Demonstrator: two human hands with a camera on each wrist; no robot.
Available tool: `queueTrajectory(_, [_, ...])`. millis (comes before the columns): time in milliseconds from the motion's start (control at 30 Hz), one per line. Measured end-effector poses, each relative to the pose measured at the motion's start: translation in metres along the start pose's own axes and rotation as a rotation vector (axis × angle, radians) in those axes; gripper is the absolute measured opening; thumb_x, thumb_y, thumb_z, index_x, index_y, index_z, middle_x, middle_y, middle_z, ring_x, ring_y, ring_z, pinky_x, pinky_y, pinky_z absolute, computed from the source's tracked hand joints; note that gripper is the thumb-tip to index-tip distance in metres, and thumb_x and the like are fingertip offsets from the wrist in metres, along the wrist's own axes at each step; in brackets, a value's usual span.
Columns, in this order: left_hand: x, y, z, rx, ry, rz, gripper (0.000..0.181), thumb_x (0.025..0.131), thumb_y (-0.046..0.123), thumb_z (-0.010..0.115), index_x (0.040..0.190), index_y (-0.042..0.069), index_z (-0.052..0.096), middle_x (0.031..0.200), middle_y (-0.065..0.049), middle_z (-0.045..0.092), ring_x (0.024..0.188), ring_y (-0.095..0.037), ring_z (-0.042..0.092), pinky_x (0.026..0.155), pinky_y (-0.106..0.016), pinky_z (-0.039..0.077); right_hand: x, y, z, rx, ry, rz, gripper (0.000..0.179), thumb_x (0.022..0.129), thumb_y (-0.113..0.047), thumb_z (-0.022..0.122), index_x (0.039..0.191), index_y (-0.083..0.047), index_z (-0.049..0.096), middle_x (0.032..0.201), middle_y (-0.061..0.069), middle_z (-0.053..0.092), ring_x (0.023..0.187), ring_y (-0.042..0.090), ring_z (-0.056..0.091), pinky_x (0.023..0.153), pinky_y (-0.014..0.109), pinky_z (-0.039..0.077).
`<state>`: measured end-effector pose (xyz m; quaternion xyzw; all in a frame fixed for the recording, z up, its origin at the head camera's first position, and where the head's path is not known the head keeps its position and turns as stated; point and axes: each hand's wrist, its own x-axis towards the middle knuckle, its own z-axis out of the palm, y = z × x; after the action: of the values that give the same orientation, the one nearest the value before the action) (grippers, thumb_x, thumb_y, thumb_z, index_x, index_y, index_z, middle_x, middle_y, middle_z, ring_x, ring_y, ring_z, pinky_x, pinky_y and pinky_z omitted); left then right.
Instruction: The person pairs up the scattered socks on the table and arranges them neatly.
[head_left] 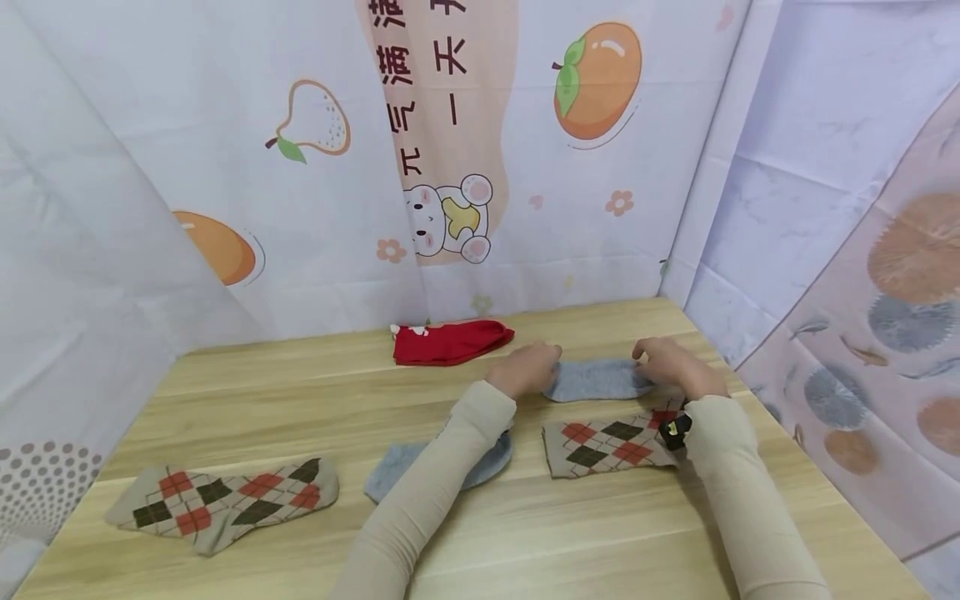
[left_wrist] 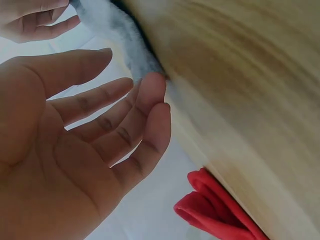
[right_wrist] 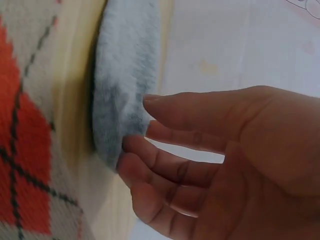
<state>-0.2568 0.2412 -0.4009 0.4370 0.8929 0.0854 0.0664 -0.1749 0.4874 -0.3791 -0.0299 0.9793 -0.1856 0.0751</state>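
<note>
Sock [head_left: 600, 380] near the counter's [head_left: 262, 400] back right corner seems mid-straightening, hands [head_left: 528, 369] [head_left: 678, 367] ungripping, fingers loose at its ends, likely needing a light touch next.

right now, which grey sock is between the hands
The grey sock farther back, between the left hand and right hand; the other grey sock lies nearer, partly hidden by the left sleeve.

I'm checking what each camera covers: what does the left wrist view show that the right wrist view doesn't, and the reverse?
Only the left wrist view: the left grip and the red sock.
Only the right wrist view: the argyle sock.
Both: the gray-blue sock, the right grip, wood-grain tabletop and white cloth.
</note>
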Motion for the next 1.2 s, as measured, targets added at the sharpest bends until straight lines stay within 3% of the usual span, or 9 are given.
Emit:
queueTrajectory(100, [0.001,-0.001,0.008,0.009,-0.01,-0.005,0.017,0.1,0.008,0.05,0.11,0.009,0.064,0.088,-0.002,0.062,0.069,-0.013,0.048,0.061,-0.026,0.042,0.003,0.002,0.007,-0.003,-0.019,0.004,0.031,0.09,-0.007,0.065,0.113,0.013,0.061,0.117,0.032,0.06,0.101,0.042,0.059,0.082,0.051,0.049])
queueTrajectory(333, [0.006,0.0,0.019,0.023,-0.024,-0.03,0.017,0.099,0.011,0.055,0.115,0.011,0.062,0.094,-0.003,0.064,0.076,-0.013,0.055,0.065,-0.027,0.045,0.008,0.007,0.017,0.006,-0.008,0.02,0.024,0.088,-0.006,0.067,0.104,0.011,0.064,0.105,0.025,0.065,0.087,0.031,0.059,0.077,0.046,0.05])
queueTrajectory(567, [0.011,-0.004,0.015,-0.026,-0.04,-0.03,0.012,0.095,0.007,0.059,0.106,0.011,0.059,0.09,-0.003,0.06,0.073,-0.015,0.049,0.063,-0.027,0.042,0.01,0.009,0.013,0.029,0.029,0.002,0.015,0.092,-0.006,0.064,0.097,0.007,0.065,0.089,0.017,0.065,0.075,0.025,0.058,0.069,0.041,0.049])
queueTrajectory(667, [0.007,-0.008,0.012,-0.047,-0.056,-0.045,0.008,0.093,0.007,0.061,0.1,0.01,0.058,0.088,-0.003,0.056,0.074,-0.015,0.045,0.063,-0.027,0.039,0.011,0.006,0.012,0.041,0.045,-0.013,0.011,0.093,-0.007,0.062,0.092,0.003,0.065,0.083,0.012,0.063,0.071,0.023,0.055,0.065,0.038,0.047])
queueTrajectory(767, [0.004,-0.014,0.01,-0.063,-0.029,-0.029,0.003,0.093,0.007,0.06,0.095,0.007,0.058,0.084,-0.003,0.049,0.073,-0.015,0.041,0.062,-0.026,0.035,0.014,0.0,0.01,0.041,0.098,-0.051,0.011,0.092,-0.007,0.062,0.086,0.002,0.065,0.08,0.01,0.063,0.068,0.022,0.054,0.063,0.037,0.046])
queueTrajectory(900, [-0.001,-0.024,-0.002,-0.158,0.045,0.005,0.01,0.097,0.007,0.055,0.088,0.006,0.05,0.078,-0.002,0.04,0.071,-0.015,0.035,0.063,-0.027,0.031,0.017,-0.006,0.005,0.025,0.199,-0.107,0.012,0.092,-0.004,0.059,0.082,0.001,0.061,0.078,0.011,0.061,0.068,0.024,0.052,0.064,0.04,0.045])
queueTrajectory(1133, [-0.005,-0.042,-0.036,-0.288,0.082,0.002,0.01,0.098,0.01,0.06,0.104,0.002,0.062,0.096,-0.008,0.064,0.077,-0.014,0.052,0.071,-0.027,0.044,0.018,-0.011,-0.005,0.114,0.221,-0.078,0.012,0.101,-0.008,0.048,0.101,0.002,0.053,0.08,0.013,0.061,0.063,0.021,0.053,0.063,0.038,0.044])
queueTrajectory(1200, [-0.009,-0.042,-0.046,-0.324,0.095,0.012,0.009,0.098,0.009,0.061,0.099,0.001,0.063,0.092,-0.009,0.066,0.074,-0.015,0.055,0.068,-0.027,0.045,0.018,-0.012,-0.006,0.14,0.238,-0.078,0.013,0.103,-0.011,0.048,0.103,0.001,0.054,0.075,0.014,0.063,0.06,0.021,0.057,0.059,0.037,0.045])
